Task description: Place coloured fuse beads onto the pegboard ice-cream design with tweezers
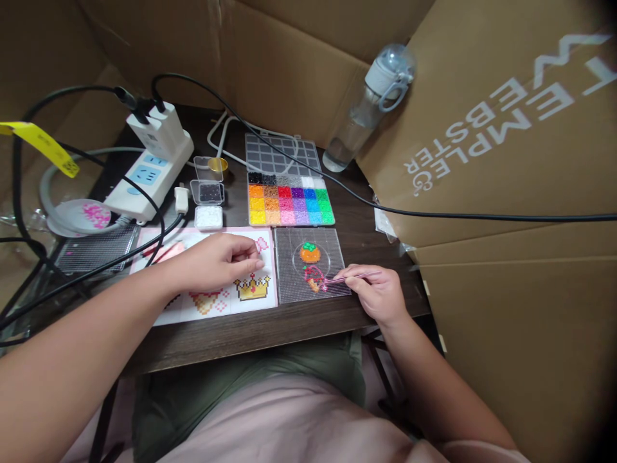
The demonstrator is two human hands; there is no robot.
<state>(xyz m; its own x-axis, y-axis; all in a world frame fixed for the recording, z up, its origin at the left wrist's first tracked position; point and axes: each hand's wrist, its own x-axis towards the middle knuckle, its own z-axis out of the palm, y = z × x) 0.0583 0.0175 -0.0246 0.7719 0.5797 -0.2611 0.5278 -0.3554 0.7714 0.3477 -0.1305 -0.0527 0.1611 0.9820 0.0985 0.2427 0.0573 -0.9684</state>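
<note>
My right hand point(383, 294) is closed round a pair of pink tweezers point(359, 276). Their tips reach the lower right of a clear pegboard point(289, 283), beside a partly pink and tan bead figure point(314, 278). Above that figure, an orange bead persimmon point(310, 253) with green leaves lies on the same board. My left hand point(231, 260) rests over a printed pattern sheet point(265, 307), its fingers loosely curled in and nothing visible in them. A yellow crown picture point(253, 289) shows just below it; part of the sheet is hidden under my hand and forearm.
Behind the board stands an open bead box point(291, 200) sorted by colour. Small clear boxes point(209, 217), a power strip point(154, 173) and a dish of pink beads point(77, 217) lie left. Black cables point(241, 109) cross over. A water bottle point(359, 116) stands near cardboard walls point(506, 308).
</note>
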